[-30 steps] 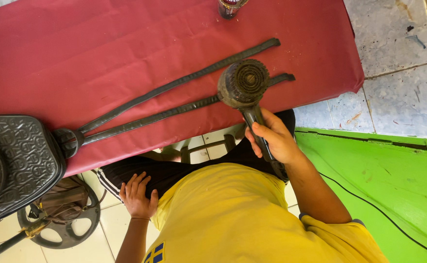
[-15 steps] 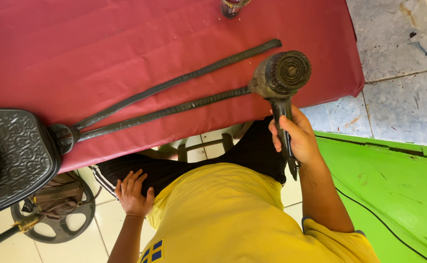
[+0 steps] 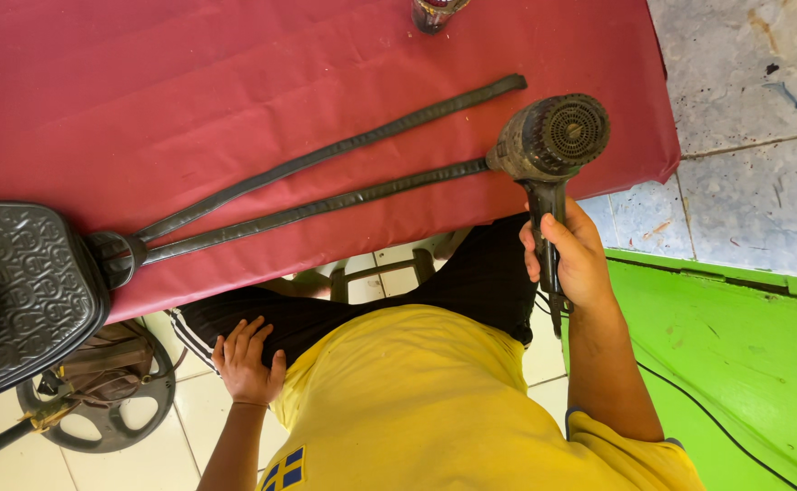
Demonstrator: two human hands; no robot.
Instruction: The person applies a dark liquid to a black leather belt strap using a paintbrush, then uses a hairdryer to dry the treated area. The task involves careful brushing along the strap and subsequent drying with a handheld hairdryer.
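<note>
Right of centre in the frame, the right hand (image 3: 573, 257) is wrapped tight around the handle of a dark, worn heat gun (image 3: 548, 145), fingers curled fully closed on the grip with the thumb laid along it. The gun's round vented back faces up toward the camera, and its nose points left, right at the end of the nearer black strap (image 3: 312, 209); whether nozzle and strap actually touch cannot be told. A thin black cord (image 3: 689, 400) trails from below the handle across the green surface (image 3: 735, 345) at the lower right.

Down at lower left of centre, the left hand (image 3: 247, 361) lies flat and open, fingers spread, resting on the person's dark trouser leg (image 3: 362, 314), holding nothing.

Two long straps run diagonally across the red tabletop (image 3: 189, 91); the farther strap (image 3: 326, 156) ends near the top centre-right. Both meet at a round fitting on a dark embossed bag (image 3: 17, 291) hanging over the tabletop's edge at the far left. At the very top edge, a small dark jar (image 3: 435, 11) stands on the tabletop, cut off by the frame. Under the bag, lower left, a spoked metal wheel (image 3: 99, 400) lies on the pale tiled floor (image 3: 735, 91).
</note>
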